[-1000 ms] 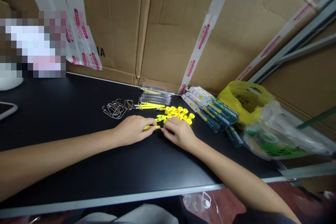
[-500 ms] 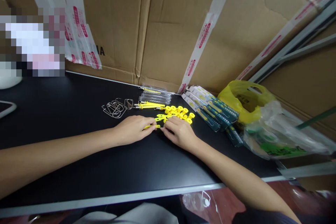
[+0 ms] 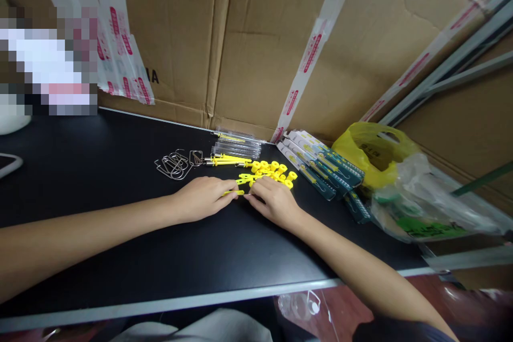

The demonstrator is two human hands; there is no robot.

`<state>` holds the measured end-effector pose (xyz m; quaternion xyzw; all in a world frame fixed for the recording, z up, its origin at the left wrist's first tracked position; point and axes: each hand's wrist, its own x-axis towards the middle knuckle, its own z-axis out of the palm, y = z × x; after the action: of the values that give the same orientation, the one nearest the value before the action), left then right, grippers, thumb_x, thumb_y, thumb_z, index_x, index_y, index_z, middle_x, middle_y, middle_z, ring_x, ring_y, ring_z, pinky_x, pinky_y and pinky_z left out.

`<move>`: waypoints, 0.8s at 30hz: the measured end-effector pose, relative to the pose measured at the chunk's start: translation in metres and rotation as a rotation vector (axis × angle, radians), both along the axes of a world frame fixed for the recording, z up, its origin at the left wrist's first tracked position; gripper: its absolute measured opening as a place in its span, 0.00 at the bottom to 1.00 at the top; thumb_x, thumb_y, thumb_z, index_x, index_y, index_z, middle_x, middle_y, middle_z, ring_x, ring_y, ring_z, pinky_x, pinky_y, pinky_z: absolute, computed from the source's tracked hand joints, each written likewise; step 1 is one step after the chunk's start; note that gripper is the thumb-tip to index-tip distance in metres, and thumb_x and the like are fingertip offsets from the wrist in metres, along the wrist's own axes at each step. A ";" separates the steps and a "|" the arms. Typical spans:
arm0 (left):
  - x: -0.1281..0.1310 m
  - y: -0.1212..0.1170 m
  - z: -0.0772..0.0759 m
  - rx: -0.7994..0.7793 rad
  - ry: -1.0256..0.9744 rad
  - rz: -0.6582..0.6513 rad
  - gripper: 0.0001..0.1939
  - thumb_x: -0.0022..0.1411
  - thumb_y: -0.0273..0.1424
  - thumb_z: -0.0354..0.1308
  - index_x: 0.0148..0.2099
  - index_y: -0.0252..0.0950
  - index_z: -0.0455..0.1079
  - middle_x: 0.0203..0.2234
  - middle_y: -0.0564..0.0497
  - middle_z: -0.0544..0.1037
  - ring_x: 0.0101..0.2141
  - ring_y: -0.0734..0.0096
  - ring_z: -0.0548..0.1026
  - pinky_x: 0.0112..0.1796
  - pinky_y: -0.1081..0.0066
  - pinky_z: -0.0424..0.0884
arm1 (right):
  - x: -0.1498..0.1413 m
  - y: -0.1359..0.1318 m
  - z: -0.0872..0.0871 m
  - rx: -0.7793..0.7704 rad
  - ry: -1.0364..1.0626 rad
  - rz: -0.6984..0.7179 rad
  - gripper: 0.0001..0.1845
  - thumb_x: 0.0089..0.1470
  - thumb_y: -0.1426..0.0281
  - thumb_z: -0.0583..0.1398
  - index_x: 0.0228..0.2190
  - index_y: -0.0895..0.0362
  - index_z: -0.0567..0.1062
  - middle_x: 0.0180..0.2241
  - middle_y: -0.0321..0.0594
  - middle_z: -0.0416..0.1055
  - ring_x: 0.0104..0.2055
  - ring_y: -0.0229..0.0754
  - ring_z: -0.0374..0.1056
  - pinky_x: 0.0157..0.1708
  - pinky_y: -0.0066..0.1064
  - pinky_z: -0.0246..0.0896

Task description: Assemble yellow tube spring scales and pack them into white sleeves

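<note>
My left hand [image 3: 206,197] pinches a flat yellow plastic strip [image 3: 239,192] whose holed end sticks out past the fingertips. My right hand [image 3: 274,199], closed just to its right, holds a thin metal wire piece [image 3: 247,195] against or close to the strip's end; whether the two are joined is too small to tell. Behind the hands lie yellow plastic caps [image 3: 274,166] and more yellow strips [image 3: 243,177], partly covered by my right hand. Several yellow rods with metal springs [image 3: 228,161] rest beyond them. A tangle of bent wire hooks [image 3: 174,164] is on the left.
Clear plastic tubes [image 3: 236,148] lie at the back of the black table [image 3: 160,256]. Printed spring scale boxes [image 3: 320,163] are stacked right, beside a yellow bag [image 3: 360,149] and a clear bag [image 3: 425,203]. Cardboard [image 3: 260,64] stands behind. A phone [image 3: 10,164] lies far left.
Both hands keep nearly the same place and grip. The view has shifted very slightly; nothing else has visibly moved.
</note>
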<state>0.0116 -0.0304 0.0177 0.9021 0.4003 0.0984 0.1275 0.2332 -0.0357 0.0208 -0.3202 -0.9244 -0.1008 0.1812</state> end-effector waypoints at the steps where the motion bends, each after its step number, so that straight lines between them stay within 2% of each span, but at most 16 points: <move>1: 0.000 0.000 0.000 -0.003 0.001 -0.004 0.15 0.71 0.37 0.42 0.45 0.38 0.69 0.35 0.48 0.81 0.37 0.58 0.79 0.34 0.67 0.66 | 0.000 0.000 0.000 0.001 0.001 0.004 0.14 0.64 0.66 0.53 0.27 0.55 0.67 0.26 0.38 0.68 0.29 0.39 0.61 0.30 0.29 0.54; 9: 0.001 -0.001 0.001 -0.017 0.022 -0.009 0.16 0.71 0.36 0.42 0.45 0.38 0.69 0.36 0.48 0.81 0.38 0.57 0.79 0.35 0.66 0.66 | -0.001 -0.001 0.001 0.035 -0.029 0.014 0.11 0.62 0.68 0.55 0.26 0.56 0.67 0.25 0.38 0.68 0.29 0.39 0.60 0.29 0.29 0.53; 16: 0.001 -0.002 0.001 -0.005 0.032 -0.004 0.16 0.71 0.37 0.42 0.45 0.38 0.70 0.36 0.48 0.81 0.38 0.57 0.79 0.34 0.67 0.66 | -0.002 0.000 -0.003 0.065 -0.114 0.039 0.16 0.66 0.65 0.51 0.27 0.56 0.67 0.26 0.39 0.68 0.29 0.40 0.60 0.29 0.30 0.51; 24: -0.001 -0.003 0.002 0.016 0.024 -0.008 0.16 0.70 0.37 0.41 0.42 0.38 0.69 0.32 0.48 0.80 0.34 0.59 0.79 0.31 0.69 0.65 | -0.001 0.000 -0.007 -0.007 -0.013 0.015 0.14 0.66 0.66 0.51 0.28 0.56 0.67 0.26 0.39 0.68 0.30 0.41 0.60 0.31 0.30 0.51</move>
<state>0.0111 -0.0336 0.0200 0.9060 0.3971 0.0903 0.1156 0.2325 -0.0358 0.0140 -0.3133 -0.9282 -0.0984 0.1747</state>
